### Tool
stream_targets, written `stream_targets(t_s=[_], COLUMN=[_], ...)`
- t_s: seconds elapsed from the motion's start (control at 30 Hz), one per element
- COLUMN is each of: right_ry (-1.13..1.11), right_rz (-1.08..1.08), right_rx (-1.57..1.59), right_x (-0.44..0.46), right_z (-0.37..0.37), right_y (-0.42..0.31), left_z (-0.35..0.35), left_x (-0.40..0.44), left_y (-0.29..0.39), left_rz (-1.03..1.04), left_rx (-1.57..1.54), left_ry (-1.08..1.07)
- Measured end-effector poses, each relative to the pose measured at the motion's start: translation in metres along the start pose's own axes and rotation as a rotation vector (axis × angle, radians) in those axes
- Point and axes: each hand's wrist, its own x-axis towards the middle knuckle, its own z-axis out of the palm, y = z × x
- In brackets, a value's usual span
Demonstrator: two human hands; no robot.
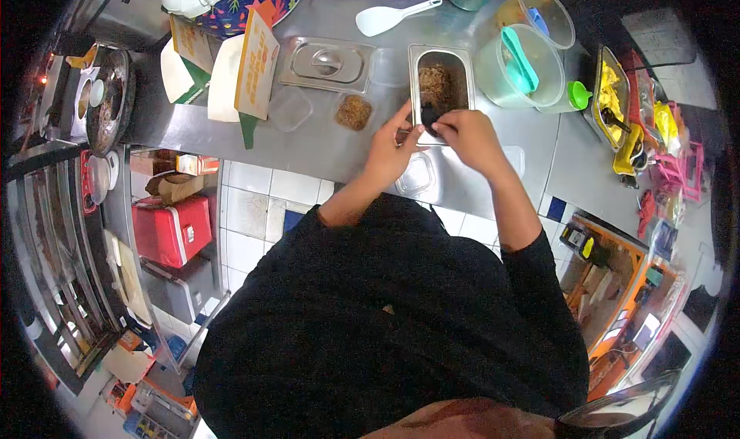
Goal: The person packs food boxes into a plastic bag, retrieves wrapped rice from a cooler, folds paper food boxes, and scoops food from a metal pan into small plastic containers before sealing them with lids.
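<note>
A rectangular steel food pan stands on the counter in front of me, part filled with brown, crumbly food. At its near left corner, my left hand is closed on the rim, thumb toward the front. My right hand reaches over the near right edge, fingers pinched on a small black utensil inside the pan; its full shape is hidden. Left of the pan sits a small clear tub of brown crumbs. A clear plastic lid lies below my hands.
A steel lid, another clear lid and printed food boxes lie to the left. Farther back is a white rice paddle. Clear tubs with a turquoise utensil and a tray of yellow food stand right.
</note>
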Motion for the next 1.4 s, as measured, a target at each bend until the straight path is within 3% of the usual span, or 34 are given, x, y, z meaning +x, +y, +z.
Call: stream_targets(t_s=[0.23,0.37,0.47,0.6,0.7,0.87,1.07,1.17,1.27,1.4], right_ry=[0.080,0.115,0.224,0.384,0.319,0.035,-0.175,-0.090,-0.143,-0.029], right_rz=[0.362,0.445,0.252,0.018,-0.028,-0.382,-0.434,-0.387,-0.018,0.284], right_rx=[0.681,0.813,0.603,0.046,-0.400,-0.597,-0.432,-0.112,0.264,0.652], right_x=[-0.001,-0.010,-0.020,-0.023,-0.001,0.027,0.013,0.014,0.011,0.004], right_z=[-0.010,-0.016,-0.006,-0.004,-0.003,-0.002,-0.023,-0.022,-0.020,-0.015], right_y=[0.014,0.016,0.006,-0.021,-0.011,0.027,0.016,0.026,0.027,0.019], left_z=[0.002,0.001,0.002,0.003,0.004,0.001,0.001,0.001,0.002,0.004], left_x=[-0.003,-0.003,-0.002,-0.003,-0.006,-0.006,-0.005,-0.005,-0.004,-0.007], left_y=[0.014,0.014,0.011,0.010,0.012,0.008,0.007,0.009,0.007,0.014], left_rz=[-0.074,-0.084,-0.080,-0.052,-0.064,-0.037,-0.060,-0.052,-0.066,-0.080], left_rx=[-0.079,-0.044,-0.054,-0.058,-0.081,-0.038,-0.106,-0.064,-0.101,-0.070], left_ry=[-0.020,-0.022,-0.012,0.000,0.003,-0.004,-0.006,-0.017,-0.019,-0.013])
